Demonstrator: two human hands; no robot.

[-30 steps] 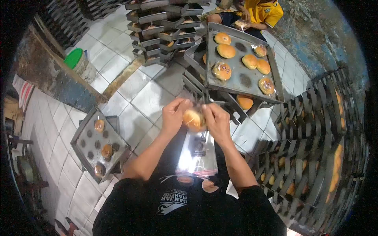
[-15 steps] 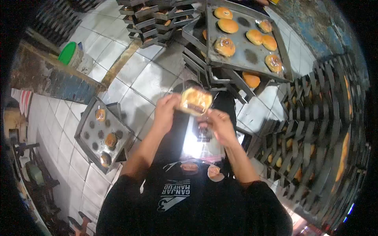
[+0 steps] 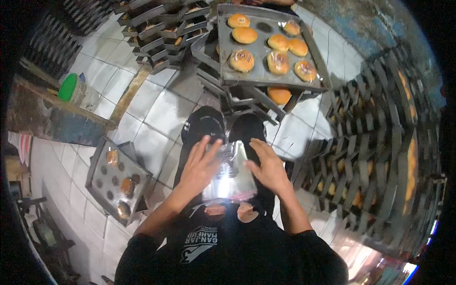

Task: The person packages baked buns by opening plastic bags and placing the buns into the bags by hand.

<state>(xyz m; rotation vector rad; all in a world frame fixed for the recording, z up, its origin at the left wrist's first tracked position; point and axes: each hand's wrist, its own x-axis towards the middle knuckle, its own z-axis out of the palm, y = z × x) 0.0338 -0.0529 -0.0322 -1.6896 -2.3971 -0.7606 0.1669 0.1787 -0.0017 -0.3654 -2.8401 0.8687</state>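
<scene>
A stack of clear plastic bags (image 3: 229, 178) lies on the lap, bright with glare. My left hand (image 3: 198, 165) rests at its left side, fingers spread, nothing visibly held. On the other side, my right hand (image 3: 267, 164) has its fingers apart near the stack's upper right edge. Ahead of both hands, a large metal tray (image 3: 263, 78) carries several round buns, some in clear wrappers. One wrapped bun (image 3: 278, 62) sits at the tray's front middle, between two other wrapped ones.
At the left stands a smaller tray (image 3: 102, 190) with three buns. Stacked trays (image 3: 164, 28) rise at the upper left, and more stacks (image 3: 370, 166) fill the right. A bucket with a green lid (image 3: 68, 87) stands far left. Another person's arm (image 3: 266, 2) shows at the top.
The wrapped bun has gone from my hands, and one more wrapped bun now lies on the large tray. Both hands have come down to the bag stack with fingers apart. The view has shifted.
</scene>
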